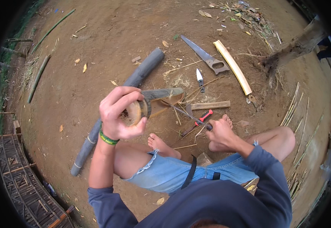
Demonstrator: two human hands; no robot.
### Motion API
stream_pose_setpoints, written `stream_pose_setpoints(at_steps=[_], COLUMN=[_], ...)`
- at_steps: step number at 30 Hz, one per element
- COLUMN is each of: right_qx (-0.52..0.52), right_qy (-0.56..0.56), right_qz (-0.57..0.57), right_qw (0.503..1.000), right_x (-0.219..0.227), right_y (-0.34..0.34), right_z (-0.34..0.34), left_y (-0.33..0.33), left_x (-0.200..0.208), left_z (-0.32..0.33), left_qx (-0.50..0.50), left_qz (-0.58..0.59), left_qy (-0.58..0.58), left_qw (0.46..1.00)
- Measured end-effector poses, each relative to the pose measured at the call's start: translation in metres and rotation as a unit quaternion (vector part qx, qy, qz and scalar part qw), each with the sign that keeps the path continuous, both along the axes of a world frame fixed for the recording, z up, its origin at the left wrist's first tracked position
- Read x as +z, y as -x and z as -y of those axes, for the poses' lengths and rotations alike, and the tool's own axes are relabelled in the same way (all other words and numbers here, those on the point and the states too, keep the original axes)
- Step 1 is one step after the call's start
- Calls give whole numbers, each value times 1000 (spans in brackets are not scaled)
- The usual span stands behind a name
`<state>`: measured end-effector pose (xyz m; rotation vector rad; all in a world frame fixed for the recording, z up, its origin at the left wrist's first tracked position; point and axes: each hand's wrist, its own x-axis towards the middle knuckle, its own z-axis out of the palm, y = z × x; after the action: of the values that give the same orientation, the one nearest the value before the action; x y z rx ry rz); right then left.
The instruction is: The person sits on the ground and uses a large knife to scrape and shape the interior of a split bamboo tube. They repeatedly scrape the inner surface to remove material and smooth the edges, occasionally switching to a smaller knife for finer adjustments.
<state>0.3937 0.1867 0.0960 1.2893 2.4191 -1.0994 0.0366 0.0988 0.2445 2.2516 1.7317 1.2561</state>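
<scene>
Bamboo section [159,94], side cut away, beyond one bare foot [163,147]; left hand [114,114] curled round its open ringed end. Right hand [222,135] closed on handle [209,126] of thin tool [190,116], far end at bamboo's cut side. Red-handled tool [203,118] and wood-handled tool [211,105] lie near right hand; soil [70,98] stretches between long pole [144,68] and green stick [39,79] at left

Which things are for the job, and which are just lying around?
For the job:
bamboo piece, in the left hand
thin tool, in the right hand
probably the saw, small knife, red-handled tool nearby

Probably just lying about:
yellow leaf
dry leaves by the litter
</scene>
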Motion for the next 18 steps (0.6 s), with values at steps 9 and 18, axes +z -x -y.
stream_pose_setpoints(at_steps=[9,18], right_qx=[6,-3], right_qy=[-65,-80], right_qz=[52,86], right_qw=[997,993], right_x=[-35,-83], right_y=[-1,-4], right_z=[-10,-23], left_y=[0,-1], left_x=[-5,-1], left_z=[-1,-6], left_qx=[-2,7], left_qz=[-4,8], left_qy=[11,11], left_qw=[1000,1000])
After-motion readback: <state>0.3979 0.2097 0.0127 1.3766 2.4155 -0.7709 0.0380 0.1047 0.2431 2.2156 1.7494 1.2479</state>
